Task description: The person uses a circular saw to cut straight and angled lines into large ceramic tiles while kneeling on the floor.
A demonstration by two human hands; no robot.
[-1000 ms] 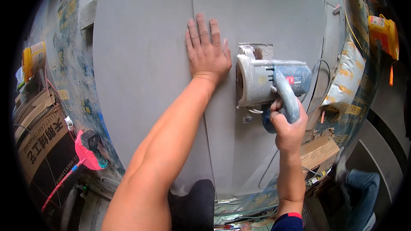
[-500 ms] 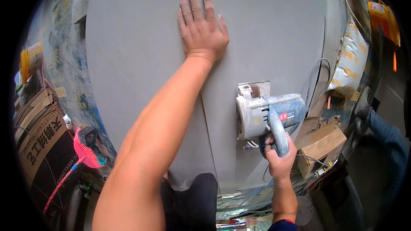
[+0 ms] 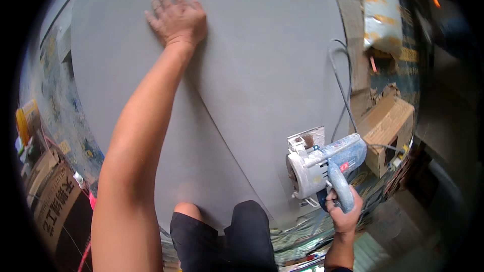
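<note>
A large grey slab (image 3: 272,70) spreads out in front of me, with a straight seam or edge running down it at a slant. My left hand (image 3: 179,17) presses flat near its far part, fingers spread, beside that line. In my right hand (image 3: 345,209) is the rear handle of a dusty blue and silver circular saw (image 3: 335,158), fingers wrapped around the grip. The saw is at the slab's near right corner, its metal base plate (image 3: 315,136) pointing away from me. Its blade is mostly hidden by the guard, and I cannot tell whether the plate touches the slab.
A grey power cord (image 3: 339,78) loops along the slab's right edge. Beyond it are an open cardboard box (image 3: 388,133) and a white and yellow bag (image 3: 381,15). Printed cartons (image 3: 63,206) stand at the left. My knees (image 3: 252,221) are against the near edge.
The saw has come nearer to me, toward the slab's near right corner. My view has turned, so the seam slants more. The left hand stays flat on the slab.
</note>
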